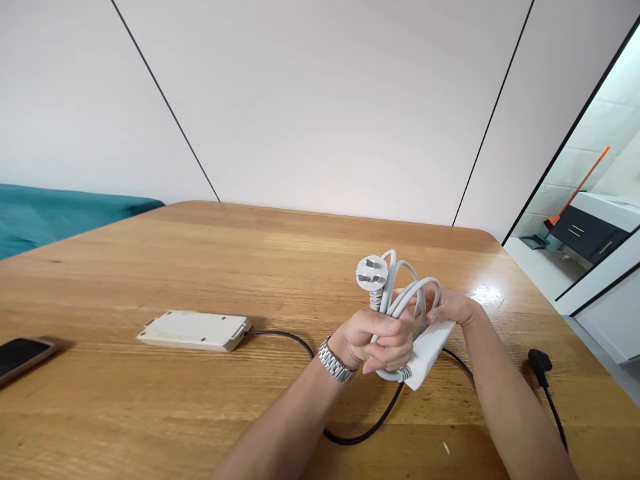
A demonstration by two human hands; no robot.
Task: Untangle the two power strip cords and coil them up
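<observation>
My left hand [383, 340], with a metal watch [336, 360] at the wrist, is closed around a looped white power cord [400, 303]. The cord's three-pin plug [372, 273] sticks up above my thumb, prongs facing me. My right hand [445, 305] grips the far end of a white power strip [428, 350], held tilted above the table; its fingers are partly hidden behind the cord loops. The cord enters the strip's near end, just beside my left fingers.
On the wooden table [200, 267] lies another off-white power strip [195, 329] with a black cord [350, 440] running beneath my arms. A black plug [540, 363] rests at the right. A phone [23, 357] lies at the left edge. A white wall stands behind.
</observation>
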